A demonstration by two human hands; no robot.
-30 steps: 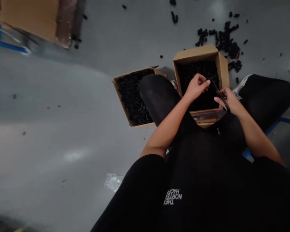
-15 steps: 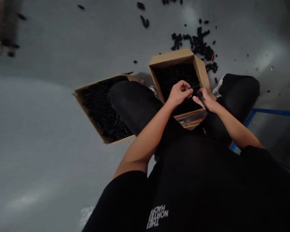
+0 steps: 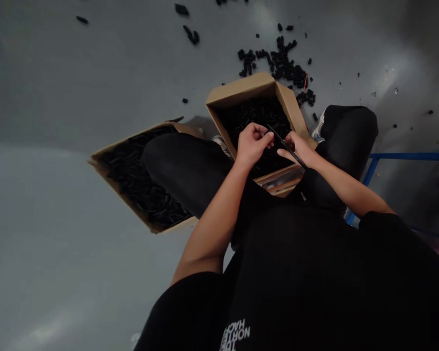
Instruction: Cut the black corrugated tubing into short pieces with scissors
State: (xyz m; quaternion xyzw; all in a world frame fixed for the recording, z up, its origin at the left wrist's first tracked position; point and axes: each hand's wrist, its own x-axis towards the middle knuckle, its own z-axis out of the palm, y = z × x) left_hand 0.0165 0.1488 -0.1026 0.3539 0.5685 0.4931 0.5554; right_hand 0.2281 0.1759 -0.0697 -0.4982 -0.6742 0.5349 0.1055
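Above the nearer cardboard box, which holds many small black pieces, both hands are close together. In my right hand is a slim dark tool with a narrow pointed end; its exact kind does not show. The tip points up and left, towards my left hand. My left hand is closed in a pinch, thumb against fingers, just left of that tip. Whatever lies between those fingers is too small and dark to name.
Left of my knee stands a second cardboard box full of black pieces. More short black pieces lie scattered on the grey floor beyond the nearer box. A blue metal frame is at the right. My legs flank the nearer box.
The view has swung, so the boxes and floor pieces sit further left. The tool's thin end now shows apart from my left fingers. Both hands stay over the nearer box.
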